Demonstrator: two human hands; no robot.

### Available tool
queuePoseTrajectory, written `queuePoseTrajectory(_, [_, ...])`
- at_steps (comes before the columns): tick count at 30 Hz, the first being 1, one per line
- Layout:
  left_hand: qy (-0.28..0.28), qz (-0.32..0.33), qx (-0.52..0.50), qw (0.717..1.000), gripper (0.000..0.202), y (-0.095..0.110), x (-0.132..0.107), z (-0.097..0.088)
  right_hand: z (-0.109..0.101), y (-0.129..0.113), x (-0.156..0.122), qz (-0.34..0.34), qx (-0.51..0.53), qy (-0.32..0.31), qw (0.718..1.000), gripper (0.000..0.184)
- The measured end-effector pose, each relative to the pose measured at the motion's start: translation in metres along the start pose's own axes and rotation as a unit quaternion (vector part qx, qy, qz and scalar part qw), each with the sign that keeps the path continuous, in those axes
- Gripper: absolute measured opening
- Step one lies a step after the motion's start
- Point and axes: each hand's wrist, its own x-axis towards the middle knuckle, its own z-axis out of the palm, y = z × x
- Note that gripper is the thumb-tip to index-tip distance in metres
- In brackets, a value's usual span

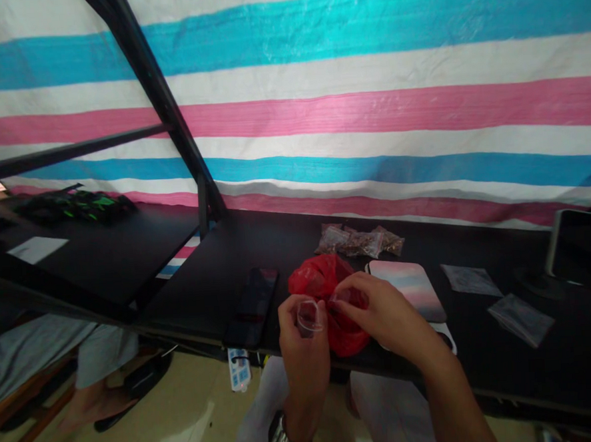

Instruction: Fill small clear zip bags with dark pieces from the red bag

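My left hand (306, 354) is closed around a small clear plastic bag (309, 317), whose rounded mouth shows between thumb and fingers. Fingertips of my right hand (384, 312) are pinched together just to the right of it, over a red plastic bag (321, 271). What sits in that pinch is too small and blurred to name. The red bag lies crumpled at the table's front edge, behind and beneath both hands. Its contents are hidden.
Behind the red bag lie several small bags of brownish pieces (359, 242). A dark phone (253, 303) rests left; a pale, shiny rounded panel (410, 287), two flat clear bags (472, 280) and a tablet-like device on a stand (580, 249) are right. Another person's leg (103, 353) shows lower left.
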Motion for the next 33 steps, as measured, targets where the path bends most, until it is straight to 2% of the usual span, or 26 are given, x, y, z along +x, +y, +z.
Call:
queuePoseTrajectory(2, [0.001,0.013,0.010,1.000,0.029,-0.002,0.002,-0.002,0.010,0.003,0.008,0.000,-0.020,-0.013,1.000,0.010])
queuePoseTrajectory(5, [-0.006,0.045,0.026,0.999,0.028,-0.004,0.004,-0.004,0.024,0.003,0.022,-0.005,-0.040,0.012,0.999,0.015])
queuePoseTrajectory(8, [-0.051,0.075,0.054,0.994,0.026,-0.004,0.005,-0.007,0.033,0.000,0.031,-0.009,-0.048,0.034,0.998,0.019])
queuePoseTrajectory(10, [-0.072,0.071,0.079,0.992,0.023,-0.005,0.006,-0.010,0.036,-0.002,0.032,-0.014,-0.036,0.038,0.999,0.018])
queuePoseTrajectory(12, [-0.061,0.054,0.105,0.991,0.022,-0.007,0.009,-0.013,0.037,-0.002,0.032,-0.023,-0.018,0.026,0.999,0.015])
queuePoseTrajectory(16, [-0.006,0.015,0.158,0.987,0.031,-0.007,0.016,-0.019,0.040,-0.001,0.031,-0.013,-0.020,-0.003,1.000,0.013])
queuePoseTrajectory(21, [0.005,-0.009,0.181,0.983,0.034,-0.004,0.016,-0.020,0.046,0.003,0.034,0.034,-0.094,0.042,0.994,0.017])
queuePoseTrajectory(24, [0.006,-0.009,0.174,0.985,0.034,-0.004,0.015,-0.020,0.048,0.002,0.035,0.043,-0.098,0.050,0.993,0.018])
queuePoseTrajectory(30, [0.021,-0.008,0.116,0.993,0.036,-0.005,0.018,-0.020,0.049,-0.002,0.032,0.021,-0.072,0.003,0.997,0.021])
queuePoseTrajectory(33, [0.043,-0.016,0.069,0.997,0.038,-0.004,0.021,-0.022,0.046,-0.001,0.032,0.017,-0.099,-0.008,0.995,0.023])
